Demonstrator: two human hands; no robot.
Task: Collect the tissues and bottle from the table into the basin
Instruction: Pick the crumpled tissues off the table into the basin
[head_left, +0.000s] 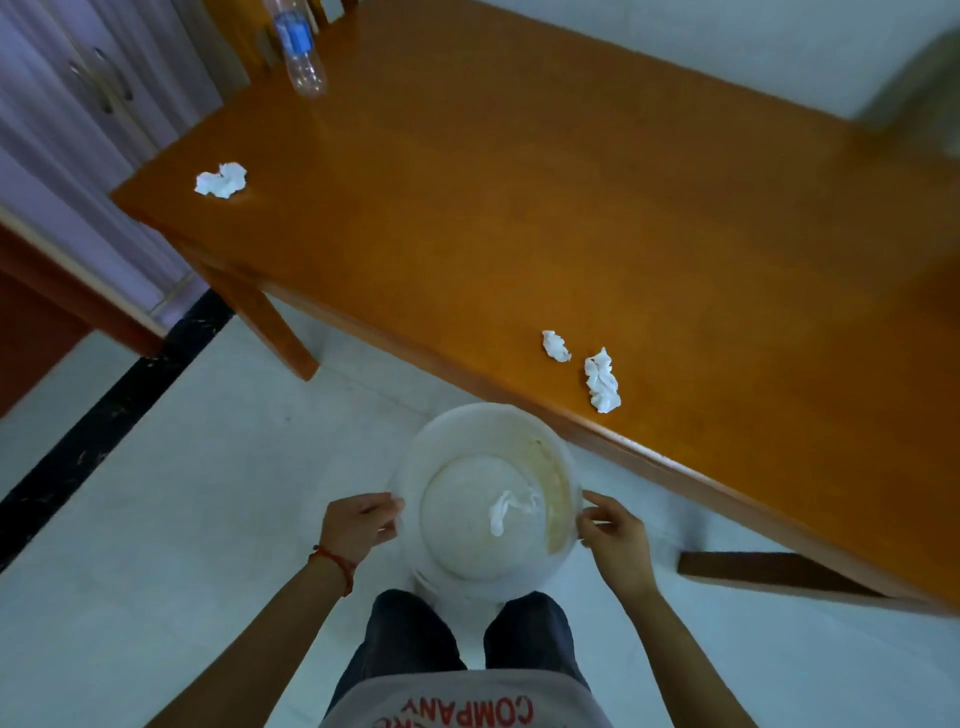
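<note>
I hold a white plastic basin (447, 441) in front of me, over the floor and just short of the table's near edge. My left hand (358, 525) grips its left rim and my right hand (613, 535) grips its right rim. One crumpled tissue (511, 509) lies inside the basin. On the orange wooden table (519, 208), two crumpled tissues lie close to the near edge: a small one (556, 346) and a longer one (601, 382). A third tissue (222, 180) rests near the table's left corner. A clear plastic bottle (301, 52) with a blue label stands at the far left end.
A pale tiled floor with a black strip (104, 415) runs on the left. Table legs (275, 327) reach down at the left and lower right. A cupboard with handles (98, 78) stands at the upper left. A wooden chair back shows behind the bottle.
</note>
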